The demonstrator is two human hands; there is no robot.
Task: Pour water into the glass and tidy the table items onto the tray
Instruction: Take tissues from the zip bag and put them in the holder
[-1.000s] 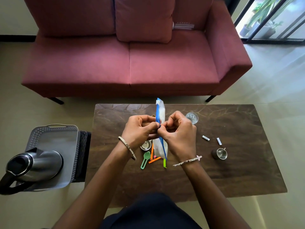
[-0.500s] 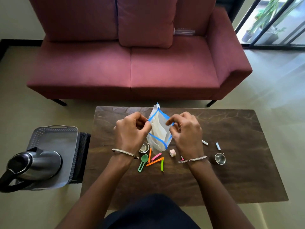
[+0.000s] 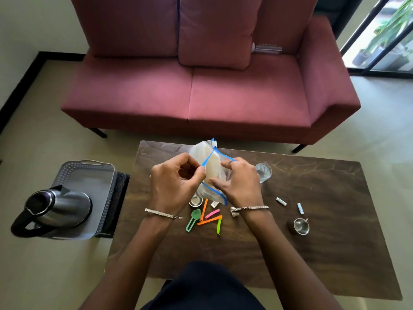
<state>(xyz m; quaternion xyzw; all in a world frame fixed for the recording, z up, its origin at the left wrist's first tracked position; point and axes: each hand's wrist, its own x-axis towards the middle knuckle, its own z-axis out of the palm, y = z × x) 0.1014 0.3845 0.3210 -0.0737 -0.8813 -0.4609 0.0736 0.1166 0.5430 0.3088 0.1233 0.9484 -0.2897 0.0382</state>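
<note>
Head view. I see both hands raised over the table (image 3: 312, 253), holding a blue-edged zip bag (image 3: 212, 173) open between them. My left hand (image 3: 176, 184) pinches the bag's near-left rim with curled fingers; my right hand (image 3: 239, 184) grasps the opposite rim, thumb pressed on the bag's face. The glass (image 3: 263, 172) stands on the table just right of the right hand. Beneath the hands lie coloured clips (image 3: 210, 218), a green scoop (image 3: 193, 219) and a steel cup (image 3: 196, 201); a second cup (image 3: 301, 225) sits well right. The tray (image 3: 67, 173), left of the table, carries a jug (image 3: 58, 206).
</note>
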